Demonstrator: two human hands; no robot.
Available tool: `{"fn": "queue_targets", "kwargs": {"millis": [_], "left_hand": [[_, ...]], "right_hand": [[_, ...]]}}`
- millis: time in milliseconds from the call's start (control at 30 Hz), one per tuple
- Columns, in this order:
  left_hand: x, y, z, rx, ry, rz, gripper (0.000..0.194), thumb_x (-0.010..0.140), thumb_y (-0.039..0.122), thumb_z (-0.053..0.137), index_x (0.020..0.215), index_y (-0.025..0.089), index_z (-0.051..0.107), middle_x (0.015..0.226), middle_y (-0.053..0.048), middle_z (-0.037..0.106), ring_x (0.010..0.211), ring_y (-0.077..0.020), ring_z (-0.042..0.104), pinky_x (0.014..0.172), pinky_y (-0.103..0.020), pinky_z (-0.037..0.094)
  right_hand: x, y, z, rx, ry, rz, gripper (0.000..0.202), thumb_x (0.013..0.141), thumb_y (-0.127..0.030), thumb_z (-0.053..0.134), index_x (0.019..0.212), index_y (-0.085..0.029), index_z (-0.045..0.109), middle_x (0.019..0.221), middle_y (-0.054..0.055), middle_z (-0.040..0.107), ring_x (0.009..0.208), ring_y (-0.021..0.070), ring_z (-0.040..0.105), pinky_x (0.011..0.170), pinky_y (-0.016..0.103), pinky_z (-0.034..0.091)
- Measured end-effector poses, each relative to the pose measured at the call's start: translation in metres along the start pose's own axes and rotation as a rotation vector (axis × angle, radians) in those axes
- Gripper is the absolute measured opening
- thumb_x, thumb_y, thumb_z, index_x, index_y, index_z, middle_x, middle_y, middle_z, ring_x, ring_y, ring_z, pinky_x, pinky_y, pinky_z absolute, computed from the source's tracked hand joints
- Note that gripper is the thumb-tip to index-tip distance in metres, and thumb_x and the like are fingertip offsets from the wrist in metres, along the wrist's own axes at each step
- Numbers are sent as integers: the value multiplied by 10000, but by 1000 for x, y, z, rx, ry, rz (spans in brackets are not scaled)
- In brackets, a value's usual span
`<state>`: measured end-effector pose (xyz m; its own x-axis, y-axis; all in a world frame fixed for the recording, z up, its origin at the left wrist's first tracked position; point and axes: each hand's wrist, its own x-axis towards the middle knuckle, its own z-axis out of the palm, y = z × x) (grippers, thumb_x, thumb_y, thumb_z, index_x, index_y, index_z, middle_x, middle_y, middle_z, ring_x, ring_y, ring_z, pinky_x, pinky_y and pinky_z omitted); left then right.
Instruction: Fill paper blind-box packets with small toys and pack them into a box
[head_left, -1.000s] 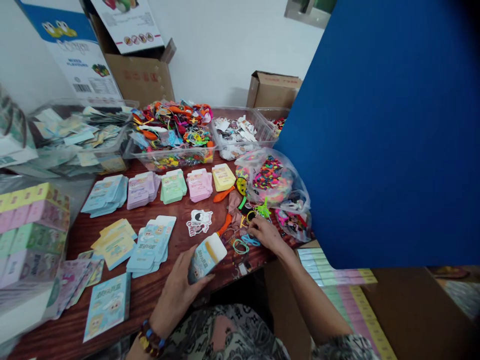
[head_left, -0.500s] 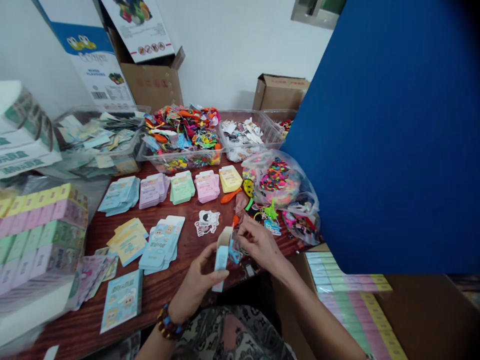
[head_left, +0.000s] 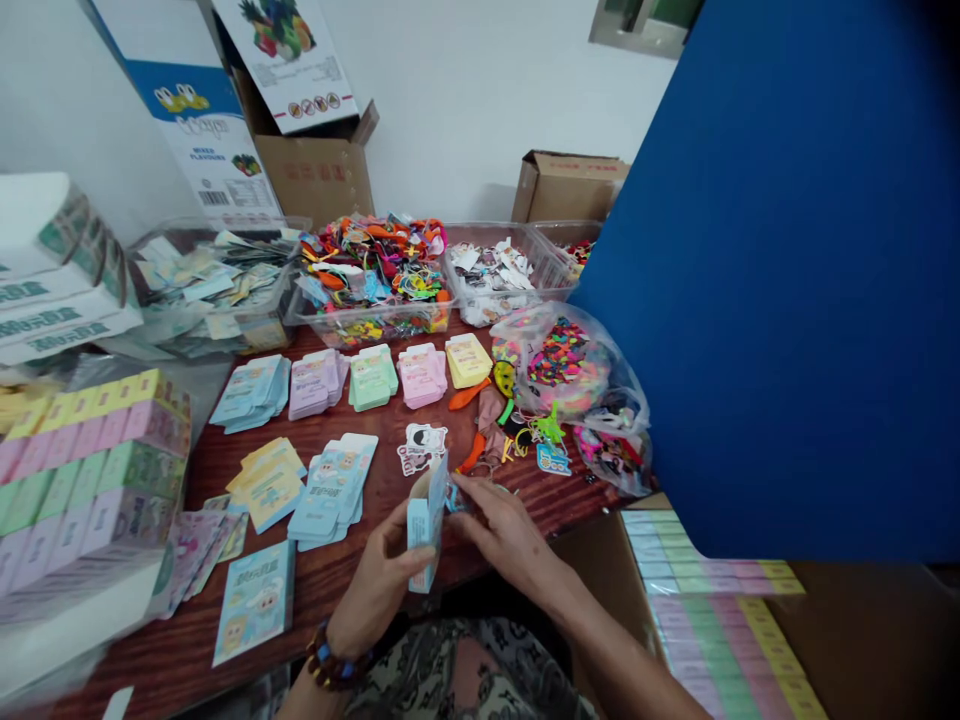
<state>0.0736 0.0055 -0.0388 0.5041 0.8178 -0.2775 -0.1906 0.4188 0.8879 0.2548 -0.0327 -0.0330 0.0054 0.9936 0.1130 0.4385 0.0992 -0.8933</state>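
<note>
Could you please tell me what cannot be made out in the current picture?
All in the head view:
Inside of the held light-blue box: hidden by its walls.
Full shape of the small blue item: mostly covered by the right grip.
Right end of the back-right brown carton: behind the blue panel.
Fine lettering on the stacked boxes at left: small and blurred.

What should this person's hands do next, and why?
I'd guess the right hand should tuck the blue bits it seems to pinch into the small blue box: the left hand holds that box close by, with what looks like a raised flap.
</note>
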Motion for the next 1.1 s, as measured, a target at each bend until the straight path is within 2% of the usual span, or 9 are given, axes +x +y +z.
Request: {"fn": "queue_targets", "kwargs": {"millis": [100, 233, 333, 433, 567, 667, 867, 1000, 1100], "left_hand": [[-1, 1, 0, -9, -25, -7, 630, 641, 474, 808, 1189, 196, 668, 1224, -94, 695, 1253, -352, 552, 1088, -482, 419], [1, 2, -2, 200, -78, 64, 631, 698, 426, 774, 1272, 217, 616, 1339, -94, 620, 1324, -340, 486, 1137, -484, 359], [3, 2, -10, 439, -68, 167, 720, 683, 394, 800, 1337, 235, 544, 1432, -100, 528, 1353, -333, 449, 1156, -487, 330], [3, -2, -21, 667, 34, 225, 729, 696, 387, 808, 1345, 261, 500, 1424, -96, 517, 1323, -311, 479, 1137, -491, 356], [6, -8, -33, 885, 84, 325, 675, 736, 389, 784, 1330, 272, 485, 1353, -89, 559, 1266, -294, 523, 1094, -488, 402], [10, -11, -37, 977, 58, 382, 681, 761, 395, 764, 1352, 261, 453, 1325, -106, 561, 1239, -295, 535, 1066, -492, 424], [9, -7, -41, 1091, 9, 421, 710, 785, 376, 741, 1399, 286, 396, 1314, -107, 543, 1223, -305, 532, 1031, -506, 457], [10, -1, -41, 1214, -62, 464, 733, 790, 306, 737, 1430, 287, 380, 1304, -104, 547, 1210, -305, 531, 1028, -517, 462], [12, 1, -38, 1289, -101, 496, 750, 791, 280, 733, 1446, 286, 368, 1308, -104, 549, 1212, -310, 525, 1028, -523, 463]], "right_hand": [[1, 4, 10, 303, 49, 135, 277, 849, -249, 623, 1116, -244, 700, 1035, 18, 736, 938, 193, 658, 862, 310, 503], [6, 14, 17, 548, 159, 289, 146, 736, -292, 705, 848, -203, 736, 750, -18, 709, 696, 152, 606, 683, 259, 473], [9, 20, 4, 599, 243, 329, 174, 691, -334, 738, 788, -191, 733, 703, -14, 687, 646, 142, 576, 644, 256, 453], [6, 15, -24, 582, 349, 314, 220, 692, -371, 750, 824, -197, 729, 746, -4, 688, 643, 135, 576, 623, 249, 454], [-2, -7, -51, 585, 123, 304, 267, 768, -421, 704, 933, -211, 699, 700, -26, 635, 444, 73, 472, 430, 201, 336], [-1, -17, -49, 536, -72, 308, 250, 803, -395, 673, 975, -214, 681, 687, -46, 614, 388, 54, 418, 389, 192, 292], [15, -5, -38, 231, -154, 230, 112, 784, -234, 628, 833, -180, 713, 755, -18, 674, 678, 123, 576, 632, 220, 428], [20, -1, -43, 8, -299, 155, 155, 825, -214, 598, 861, -200, 748, 736, -26, 692, 665, 132, 588, 621, 223, 401], [25, -5, -41, -79, -301, 72, 172, 832, -177, 577, 834, -209, 746, 755, -19, 694, 691, 135, 598, 635, 221, 409]]}}
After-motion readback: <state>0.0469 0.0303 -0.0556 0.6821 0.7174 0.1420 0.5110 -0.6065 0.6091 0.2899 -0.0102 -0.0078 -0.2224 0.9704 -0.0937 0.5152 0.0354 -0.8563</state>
